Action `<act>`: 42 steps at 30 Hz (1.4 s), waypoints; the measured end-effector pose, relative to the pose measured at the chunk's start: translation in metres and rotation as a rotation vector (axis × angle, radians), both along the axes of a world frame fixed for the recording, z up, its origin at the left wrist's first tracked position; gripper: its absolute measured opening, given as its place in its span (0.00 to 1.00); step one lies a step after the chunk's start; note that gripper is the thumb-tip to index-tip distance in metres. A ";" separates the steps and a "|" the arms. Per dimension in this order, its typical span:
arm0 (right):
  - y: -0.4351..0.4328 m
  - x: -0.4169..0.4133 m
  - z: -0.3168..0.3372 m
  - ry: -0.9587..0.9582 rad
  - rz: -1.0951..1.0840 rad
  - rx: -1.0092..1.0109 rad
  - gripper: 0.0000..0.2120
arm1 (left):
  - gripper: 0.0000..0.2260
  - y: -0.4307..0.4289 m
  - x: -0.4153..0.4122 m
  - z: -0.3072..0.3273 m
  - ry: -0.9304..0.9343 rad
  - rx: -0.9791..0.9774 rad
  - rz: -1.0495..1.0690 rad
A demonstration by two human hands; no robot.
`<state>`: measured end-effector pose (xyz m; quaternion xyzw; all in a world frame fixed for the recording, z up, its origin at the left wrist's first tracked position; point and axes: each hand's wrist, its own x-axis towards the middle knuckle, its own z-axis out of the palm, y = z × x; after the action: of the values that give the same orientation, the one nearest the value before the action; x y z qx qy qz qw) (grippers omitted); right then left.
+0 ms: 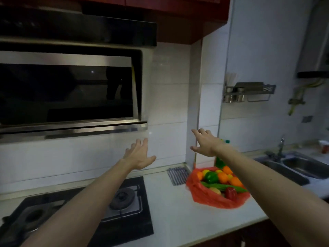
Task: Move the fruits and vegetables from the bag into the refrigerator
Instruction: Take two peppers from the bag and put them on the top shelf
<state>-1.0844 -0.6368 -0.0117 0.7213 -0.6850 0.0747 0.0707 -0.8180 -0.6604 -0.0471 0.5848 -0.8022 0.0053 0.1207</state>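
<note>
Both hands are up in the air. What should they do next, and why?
Probably lower the right hand into the open red bag and take an orange: it is empty, hangs nearest the bag, and the bag is full.

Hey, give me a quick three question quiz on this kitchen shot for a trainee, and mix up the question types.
1. True or false: the left hand grips a fruit.
2. Where is the red bag relative to the stove and the sink? A: on the counter between them. B: inside the sink. C: on a burner.
3. Fill in: the pepper nearest the viewer in the bag is ___ in colour.

Key: 1 false, it is open and empty, like the right hand. 2 A. 3 red.
</note>
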 end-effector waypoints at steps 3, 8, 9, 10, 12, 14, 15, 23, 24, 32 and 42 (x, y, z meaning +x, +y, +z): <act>0.017 -0.039 -0.005 0.019 -0.074 0.010 0.35 | 0.37 -0.002 -0.042 -0.003 -0.017 0.016 -0.063; 0.047 -0.099 -0.015 -0.021 -0.169 0.026 0.35 | 0.38 -0.010 -0.112 -0.006 -0.026 0.027 -0.183; 0.053 -0.110 -0.017 -0.032 -0.185 0.031 0.35 | 0.38 -0.011 -0.126 -0.007 -0.028 0.034 -0.210; 0.057 -0.121 -0.019 -0.041 -0.204 0.037 0.35 | 0.38 -0.013 -0.140 -0.009 -0.028 0.042 -0.238; 0.065 -0.140 -0.022 -0.051 -0.248 0.051 0.35 | 0.39 -0.018 -0.165 -0.014 -0.030 0.052 -0.288; 0.069 -0.157 -0.025 -0.053 -0.291 0.058 0.35 | 0.39 -0.024 -0.186 -0.020 -0.033 0.058 -0.330; 0.070 -0.165 -0.027 -0.053 -0.311 0.059 0.36 | 0.40 -0.028 -0.196 -0.023 -0.033 0.062 -0.348; 0.048 -0.206 -0.039 -0.042 -0.405 0.094 0.37 | 0.38 -0.070 -0.257 -0.036 -0.032 0.063 -0.451; 0.043 -0.210 -0.040 -0.042 -0.413 0.094 0.37 | 0.38 -0.076 -0.262 -0.038 -0.032 0.070 -0.463; 0.002 -0.232 -0.059 -0.070 -0.444 0.128 0.38 | 0.36 -0.124 -0.294 -0.056 -0.035 0.116 -0.514; -0.047 -0.245 -0.099 -0.082 -0.497 0.171 0.38 | 0.36 -0.176 -0.310 -0.086 -0.061 0.172 -0.557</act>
<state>-1.3298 -0.6835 -0.1107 0.5305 -0.8472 0.0262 -0.0023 -1.1277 -0.8369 -0.1333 0.3495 -0.9326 -0.0787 0.0435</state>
